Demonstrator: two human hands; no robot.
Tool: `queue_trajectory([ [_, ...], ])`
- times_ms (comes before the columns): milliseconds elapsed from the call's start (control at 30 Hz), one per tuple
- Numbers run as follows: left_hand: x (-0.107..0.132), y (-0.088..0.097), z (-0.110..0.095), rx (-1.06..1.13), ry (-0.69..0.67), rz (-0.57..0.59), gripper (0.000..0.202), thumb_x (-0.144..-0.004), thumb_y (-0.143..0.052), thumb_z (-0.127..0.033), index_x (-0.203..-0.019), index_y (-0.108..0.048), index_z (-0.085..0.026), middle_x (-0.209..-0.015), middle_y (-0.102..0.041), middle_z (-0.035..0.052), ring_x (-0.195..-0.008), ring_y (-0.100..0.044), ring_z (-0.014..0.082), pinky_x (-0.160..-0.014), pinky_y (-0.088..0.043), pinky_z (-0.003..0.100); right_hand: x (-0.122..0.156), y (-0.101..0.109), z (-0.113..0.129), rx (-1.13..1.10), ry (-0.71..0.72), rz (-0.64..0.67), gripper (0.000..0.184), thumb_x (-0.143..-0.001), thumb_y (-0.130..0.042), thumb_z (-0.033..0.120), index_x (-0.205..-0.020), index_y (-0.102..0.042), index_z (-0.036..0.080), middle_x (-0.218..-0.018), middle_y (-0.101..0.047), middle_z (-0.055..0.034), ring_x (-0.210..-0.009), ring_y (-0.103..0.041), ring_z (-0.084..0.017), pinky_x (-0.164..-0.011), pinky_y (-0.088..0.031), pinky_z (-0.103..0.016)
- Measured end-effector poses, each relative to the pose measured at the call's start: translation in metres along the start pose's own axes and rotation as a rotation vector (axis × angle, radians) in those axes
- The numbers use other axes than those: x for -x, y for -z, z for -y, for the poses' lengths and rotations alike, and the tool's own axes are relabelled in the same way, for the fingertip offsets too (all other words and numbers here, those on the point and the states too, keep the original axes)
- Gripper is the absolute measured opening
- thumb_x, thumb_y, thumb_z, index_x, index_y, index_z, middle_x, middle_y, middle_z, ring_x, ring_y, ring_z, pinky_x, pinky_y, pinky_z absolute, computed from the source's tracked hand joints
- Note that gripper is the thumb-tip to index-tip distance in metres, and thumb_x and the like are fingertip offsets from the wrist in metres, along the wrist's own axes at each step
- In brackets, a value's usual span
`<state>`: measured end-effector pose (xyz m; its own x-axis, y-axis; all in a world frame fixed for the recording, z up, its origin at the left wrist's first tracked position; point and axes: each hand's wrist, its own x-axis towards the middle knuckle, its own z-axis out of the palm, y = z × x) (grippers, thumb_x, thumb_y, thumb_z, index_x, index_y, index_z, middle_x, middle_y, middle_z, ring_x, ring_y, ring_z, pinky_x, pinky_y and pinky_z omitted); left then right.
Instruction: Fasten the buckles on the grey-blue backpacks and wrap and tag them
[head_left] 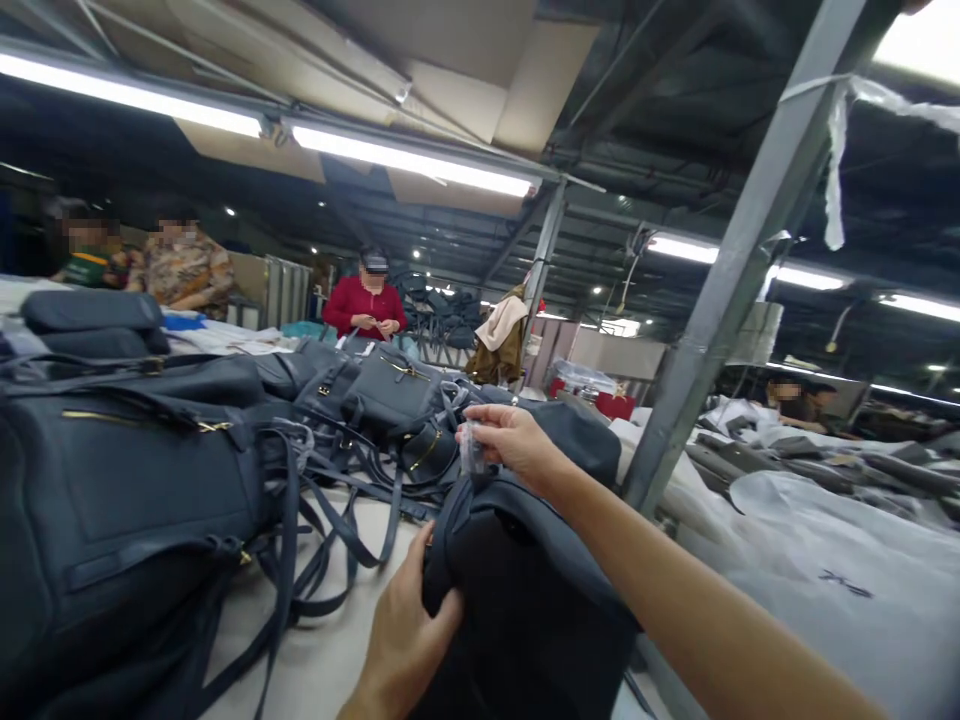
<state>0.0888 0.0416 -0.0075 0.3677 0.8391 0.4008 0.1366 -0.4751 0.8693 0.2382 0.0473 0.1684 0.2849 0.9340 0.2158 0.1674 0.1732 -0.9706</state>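
A dark navy bag [540, 590] stands in front of me, its black side facing my camera. My left hand [412, 615] is closed on the bag's left upper edge, thumb on the near side and fingers partly hidden behind it. Above the bag's top, my right hand [514, 440] pinches a small piece of clear plastic wrap [472, 450] between thumb and fingers. The wrap hangs down to the bag's top edge; whether anything is inside it, I cannot tell.
Several navy backpacks [150, 470] with gold zips and loose straps [352, 540] crowd the pale table [277, 650]. A slanted metal post [720, 300] rises at right, beside white plastic-covered material [847, 590]. A person in red [365, 305] works across the table; others are farther back.
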Motion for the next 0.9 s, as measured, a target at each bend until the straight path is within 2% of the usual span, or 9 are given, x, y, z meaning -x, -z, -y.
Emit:
queue_trajectory([
  [100,-0.003,-0.002,0.007,-0.085,-0.026,-0.108,0.041,-0.084,-0.043,-0.032,-0.119,-0.059,-0.017,-0.113,-0.07,0.012,-0.107,-0.066,0.0288,-0.091,-0.052,0.04,-0.001,0.002,-0.001,0.047,0.02,0.102,0.035,-0.064,-0.073,0.019,-0.099,-0.065,0.015,-0.073,-0.069,0.0012,-0.064,-0.064,-0.013,-0.061,-0.053,-0.026],
  [200,-0.01,0.003,0.014,-0.086,-0.01,-0.105,0.031,-0.084,-0.041,-0.033,-0.101,-0.063,-0.019,-0.09,-0.074,0.0081,-0.085,-0.071,0.0273,-0.074,-0.054,0.035,0.003,0.019,0.005,0.165,0.044,0.193,0.041,-0.062,-0.078,0.021,-0.102,-0.069,0.014,-0.067,-0.066,0.0033,-0.061,-0.059,-0.012,-0.061,-0.048,-0.025],
  [300,-0.02,0.01,0.019,-0.025,-0.002,-0.126,0.031,-0.082,-0.044,-0.033,-0.104,-0.062,-0.019,-0.092,-0.074,0.0074,-0.088,-0.07,0.0267,-0.076,-0.053,0.033,0.009,0.048,0.008,0.35,0.051,0.231,0.044,-0.07,-0.075,0.03,-0.11,-0.069,0.015,-0.077,-0.07,0.0,-0.07,-0.061,-0.014,-0.066,-0.047,-0.026],
  [467,-0.044,0.023,0.031,0.168,0.035,-0.142,0.034,-0.083,-0.047,-0.037,-0.108,-0.062,-0.018,-0.106,-0.071,0.0085,-0.099,-0.066,0.0271,-0.088,-0.05,0.036,0.022,0.098,-0.001,0.419,-0.005,0.004,0.061,-0.064,-0.078,0.044,-0.118,-0.063,0.019,-0.106,-0.072,-0.0089,-0.091,-0.067,-0.021,-0.074,-0.053,-0.032],
  [533,-0.054,0.03,0.041,0.28,0.069,-0.116,0.038,-0.082,-0.052,-0.042,-0.107,-0.063,-0.017,-0.109,-0.071,0.0092,-0.1,-0.065,0.0285,-0.09,-0.049,0.038,0.031,0.113,-0.01,0.415,-0.064,-0.075,0.056,-0.062,-0.08,0.046,-0.11,-0.066,0.02,-0.103,-0.072,-0.0094,-0.091,-0.068,-0.022,-0.073,-0.055,-0.032],
  [600,-0.064,0.035,0.052,0.359,0.092,-0.095,0.042,-0.08,-0.055,-0.045,-0.11,-0.063,-0.016,-0.112,-0.07,0.009,-0.104,-0.064,0.0296,-0.093,-0.048,0.039,0.045,0.122,-0.022,0.403,-0.163,-0.111,0.043,-0.063,-0.08,0.048,-0.093,-0.068,0.019,-0.087,-0.074,-0.0062,-0.078,-0.069,-0.019,-0.065,-0.055,-0.028],
  [733,-0.075,0.039,0.066,0.378,0.104,-0.11,0.046,-0.08,-0.057,-0.048,-0.113,-0.063,-0.017,-0.115,-0.069,0.0083,-0.109,-0.062,0.0307,-0.099,-0.045,0.041,0.079,0.119,-0.043,0.256,-0.395,-0.171,0.044,-0.071,-0.072,0.059,-0.063,-0.055,0.019,-0.051,-0.06,0.0027,-0.043,-0.057,-0.011,-0.04,-0.043,-0.019],
  [833,-0.075,0.04,0.067,0.377,0.1,-0.072,0.05,-0.079,-0.057,-0.05,-0.115,-0.063,-0.016,-0.113,-0.07,0.008,-0.108,-0.063,0.0304,-0.097,-0.047,0.04,0.1,0.101,-0.049,-0.066,-0.606,-0.098,0.054,-0.089,-0.046,0.064,-0.067,-0.06,0.017,-0.05,-0.059,0.0002,-0.04,-0.058,-0.011,-0.038,-0.041,-0.019],
  [900,-0.074,0.041,0.065,0.378,0.105,-0.033,0.052,-0.079,-0.058,-0.052,-0.116,-0.063,-0.016,-0.112,-0.071,0.0079,-0.106,-0.063,0.0302,-0.093,-0.05,0.038,0.108,0.086,-0.05,-0.292,-0.663,-0.07,0.06,-0.093,-0.036,0.063,-0.071,-0.063,0.015,-0.053,-0.061,-0.0016,-0.044,-0.06,-0.011,-0.04,-0.042,-0.018],
])
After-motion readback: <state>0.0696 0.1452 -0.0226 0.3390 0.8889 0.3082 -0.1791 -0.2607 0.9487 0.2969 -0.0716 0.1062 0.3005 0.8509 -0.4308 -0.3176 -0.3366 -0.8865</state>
